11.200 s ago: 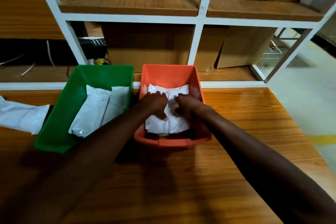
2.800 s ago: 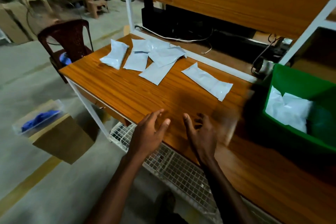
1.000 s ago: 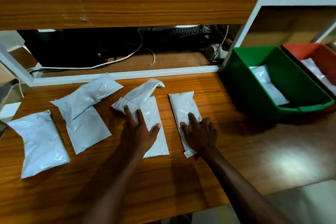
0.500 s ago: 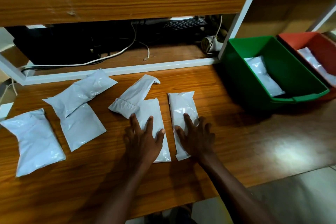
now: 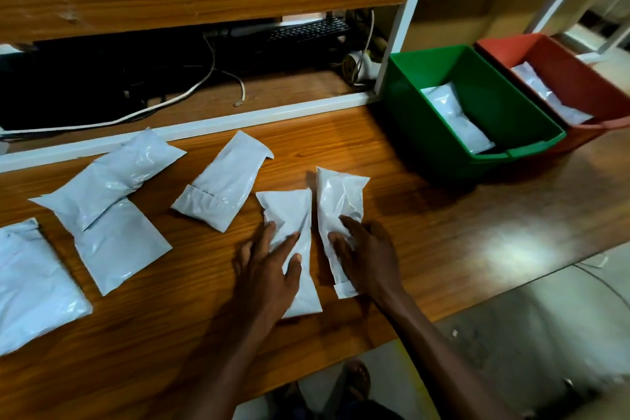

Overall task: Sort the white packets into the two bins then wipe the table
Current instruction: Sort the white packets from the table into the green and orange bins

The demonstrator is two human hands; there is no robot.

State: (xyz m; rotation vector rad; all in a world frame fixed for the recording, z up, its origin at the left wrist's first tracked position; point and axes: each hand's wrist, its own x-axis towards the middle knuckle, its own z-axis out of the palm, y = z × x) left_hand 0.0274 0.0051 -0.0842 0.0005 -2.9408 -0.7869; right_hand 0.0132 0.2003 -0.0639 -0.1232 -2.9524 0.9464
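Note:
Several white packets lie on the wooden table (image 5: 443, 232). My left hand (image 5: 264, 269) rests with straight fingers on one packet (image 5: 293, 211). Beside it, my right hand (image 5: 370, 256) pinches a second packet (image 5: 341, 196) between thumb and fingers, and that packet's far end is slightly raised. A folded packet (image 5: 221, 187), a long packet (image 5: 112, 177), a flat packet (image 5: 119, 245) and a packet at the left edge (image 5: 30, 283) lie further left. The green bin (image 5: 409, 119) and the orange bin (image 5: 586, 78) stand at the right, each with a packet inside.
Behind the table a low shelf holds a black keyboard (image 5: 306, 32) and loose cables (image 5: 191, 92). A white frame post (image 5: 399, 37) stands by the green bin. The table's front edge runs close below my hands, with the floor and a foot (image 5: 356, 382) beyond.
My left hand has slid its packet toward me and to the right, off the folded packet. My right hand has gone from lying flat to pinching its packet, whose far end has lifted.

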